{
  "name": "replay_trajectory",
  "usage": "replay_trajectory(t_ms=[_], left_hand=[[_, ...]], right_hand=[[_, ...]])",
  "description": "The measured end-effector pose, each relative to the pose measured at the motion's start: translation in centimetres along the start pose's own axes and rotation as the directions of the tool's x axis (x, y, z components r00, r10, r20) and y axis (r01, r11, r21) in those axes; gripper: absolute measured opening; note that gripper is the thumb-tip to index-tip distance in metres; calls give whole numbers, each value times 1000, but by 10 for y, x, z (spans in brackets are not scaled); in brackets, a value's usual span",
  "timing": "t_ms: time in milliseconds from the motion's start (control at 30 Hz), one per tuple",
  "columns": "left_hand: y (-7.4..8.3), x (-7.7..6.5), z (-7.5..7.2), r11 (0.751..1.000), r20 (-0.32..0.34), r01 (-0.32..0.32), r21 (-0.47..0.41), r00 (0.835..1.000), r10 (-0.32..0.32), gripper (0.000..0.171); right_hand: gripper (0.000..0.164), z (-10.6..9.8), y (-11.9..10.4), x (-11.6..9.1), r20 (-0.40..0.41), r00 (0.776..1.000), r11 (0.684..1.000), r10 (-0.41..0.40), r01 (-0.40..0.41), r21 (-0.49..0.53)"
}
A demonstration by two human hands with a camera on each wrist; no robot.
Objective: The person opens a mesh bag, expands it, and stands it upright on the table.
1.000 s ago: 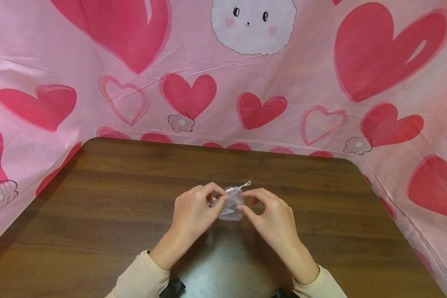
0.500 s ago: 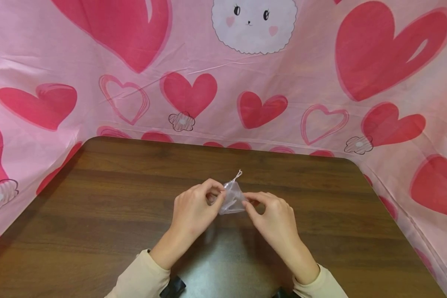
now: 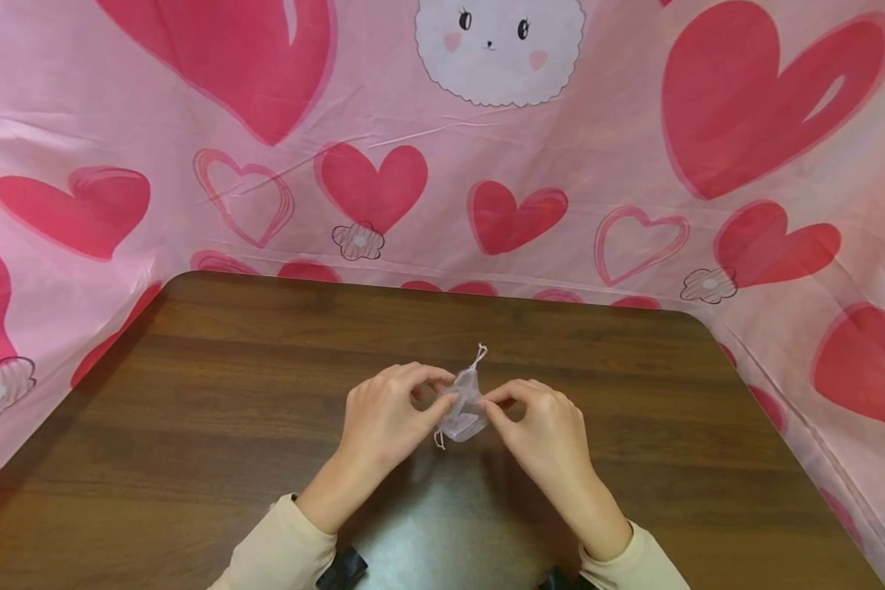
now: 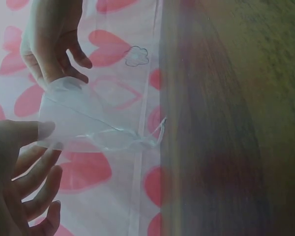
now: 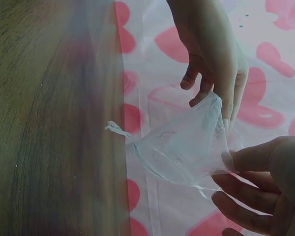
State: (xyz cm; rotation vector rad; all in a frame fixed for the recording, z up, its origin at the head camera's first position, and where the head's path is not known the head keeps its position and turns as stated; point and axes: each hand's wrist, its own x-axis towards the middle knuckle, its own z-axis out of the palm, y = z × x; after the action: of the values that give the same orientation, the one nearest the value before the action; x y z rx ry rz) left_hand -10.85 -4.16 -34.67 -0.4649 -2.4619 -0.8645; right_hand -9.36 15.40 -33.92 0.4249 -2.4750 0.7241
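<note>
A small sheer white drawstring pouch [image 3: 463, 422] is stretched between both hands above the table. My left hand [image 3: 387, 418] pinches its left side between thumb and fingers. On the opposite side, the thumb and forefinger of my right hand [image 3: 546, 426] pinch the edge. One looped drawstring end [image 3: 481, 354] sticks out at the far side, and another cord end [image 3: 439, 441] hangs below the left thumb. In the left wrist view the pouch [image 4: 83, 118] looks thin and see-through. Its gathered cord runs across the pouch [image 5: 182, 142] in the right wrist view.
The dark wooden table [image 3: 265, 360] has rounded far corners. Behind it and along both sides hangs a pink cloth [image 3: 442, 123] printed with red hearts. Black straps [image 3: 342, 568] show at the wrists, under beige sleeves [image 3: 276, 549].
My right thumb and forefinger, parted a second ago, have come together on the pouch's edge. The pouch has shifted and been turned between the hands, and a second cord end now shows below the left thumb.
</note>
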Motion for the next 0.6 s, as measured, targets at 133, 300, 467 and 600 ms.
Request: replay_trajectory(t_ms=[133,300,467,600], left_hand=[[-1,1,0,1000,-6,-13,12,1000,13,10],[-3,2,0,1000,-18,-14,27,1000,14,9],[-4,3,0,999,-29,-11,31,1000,12,11],[-6,4,-1,1000,-46,-11,28,999,12,12]], right_hand=[[15,0,0,1,-6,1000,1000,6,-6,-4],[18,0,0,2,-4,1000,1000,14,-14,-8],[17,1,-1,3,-2,1000,1000,13,-13,-8],[13,1,-2,4,11,1000,1000,12,-11,-15]])
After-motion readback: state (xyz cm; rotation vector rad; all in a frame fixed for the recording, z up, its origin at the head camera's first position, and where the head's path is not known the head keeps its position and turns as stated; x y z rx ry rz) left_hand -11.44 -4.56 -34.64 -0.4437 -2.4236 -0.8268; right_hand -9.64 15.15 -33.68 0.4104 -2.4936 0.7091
